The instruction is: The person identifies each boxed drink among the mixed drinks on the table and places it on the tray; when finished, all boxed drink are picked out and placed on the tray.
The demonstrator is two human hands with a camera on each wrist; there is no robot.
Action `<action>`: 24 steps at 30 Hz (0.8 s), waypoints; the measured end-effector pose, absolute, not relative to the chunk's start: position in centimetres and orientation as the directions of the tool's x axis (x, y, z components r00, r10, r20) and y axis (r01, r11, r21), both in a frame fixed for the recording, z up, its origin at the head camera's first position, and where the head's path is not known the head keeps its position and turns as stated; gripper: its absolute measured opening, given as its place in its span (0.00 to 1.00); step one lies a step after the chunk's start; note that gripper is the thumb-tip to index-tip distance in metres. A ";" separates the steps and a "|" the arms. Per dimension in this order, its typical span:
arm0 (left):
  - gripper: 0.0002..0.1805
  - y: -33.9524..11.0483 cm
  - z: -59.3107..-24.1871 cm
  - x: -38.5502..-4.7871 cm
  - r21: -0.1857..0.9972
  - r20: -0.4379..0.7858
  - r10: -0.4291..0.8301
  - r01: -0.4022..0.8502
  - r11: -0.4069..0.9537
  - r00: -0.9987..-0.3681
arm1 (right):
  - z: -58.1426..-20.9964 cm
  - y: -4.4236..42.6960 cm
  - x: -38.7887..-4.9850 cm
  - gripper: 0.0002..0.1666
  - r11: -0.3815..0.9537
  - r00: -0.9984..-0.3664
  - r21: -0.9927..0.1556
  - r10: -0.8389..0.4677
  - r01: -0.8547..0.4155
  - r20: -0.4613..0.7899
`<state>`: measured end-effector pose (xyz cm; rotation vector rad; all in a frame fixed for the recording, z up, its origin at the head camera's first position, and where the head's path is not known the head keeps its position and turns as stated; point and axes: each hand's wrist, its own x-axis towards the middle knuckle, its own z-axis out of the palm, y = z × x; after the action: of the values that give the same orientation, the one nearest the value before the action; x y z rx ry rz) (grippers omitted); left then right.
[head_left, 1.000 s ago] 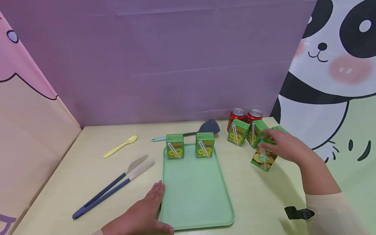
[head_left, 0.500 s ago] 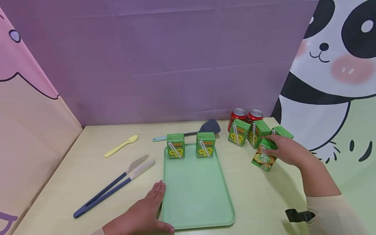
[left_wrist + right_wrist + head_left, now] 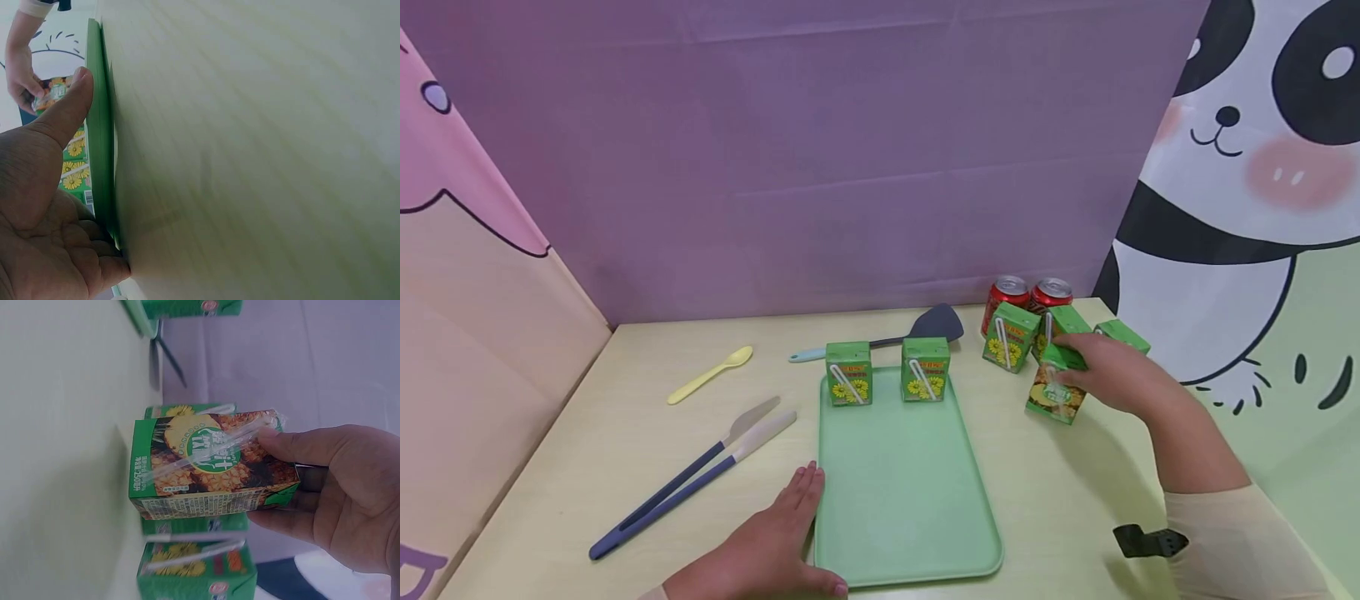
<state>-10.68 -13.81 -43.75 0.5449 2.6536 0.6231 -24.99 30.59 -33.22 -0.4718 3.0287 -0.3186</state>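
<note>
My right hand (image 3: 1108, 371) holds a green pineapple juice box (image 3: 1054, 396) by its upper end, thumb on the front. The right wrist view shows the pineapple juice box (image 3: 212, 456) with its straw in clear wrap; whether its base touches the table is unclear. My left hand (image 3: 771, 537) lies along the left side of the light green tray (image 3: 902, 483), fingers straight, thumb at the near edge. In the left wrist view the thumb and fingers touch the tray rim (image 3: 100, 137). Two flower-printed drink boxes, a left one (image 3: 848, 375) and a right one (image 3: 924, 371), stand at the tray's far end.
Behind the held box stand more green drink boxes (image 3: 1009, 337) and two red cans, one at the left (image 3: 1006, 296). A spatula (image 3: 936, 325) lies behind the tray. Tongs (image 3: 685, 487) and a yellow spoon (image 3: 711, 375) lie on the left of the table (image 3: 580, 442).
My right hand has taken hold of the pineapple juice box and moved it slightly left and away from me. My left hand stays at the tray.
</note>
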 end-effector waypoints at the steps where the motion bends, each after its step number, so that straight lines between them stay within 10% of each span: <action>1: 0.74 -13.8 -43.7 -10.7 0.483 -0.255 0.442 0.283 0.829 -0.860 | -33.1 30.2 -25.0 0.35 0.931 -0.951 -0.213 -0.309 -0.296 -0.027; 24: 0.75 -13.8 -43.8 -10.8 0.480 -0.278 0.436 0.269 0.835 -0.856 | -31.5 18.4 -23.4 0.29 0.810 -0.847 -0.283 -0.532 -0.513 0.014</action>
<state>-10.84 -13.78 -43.79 0.5268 2.6351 0.6106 -23.44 18.35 -31.53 -0.8457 2.9264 -0.4282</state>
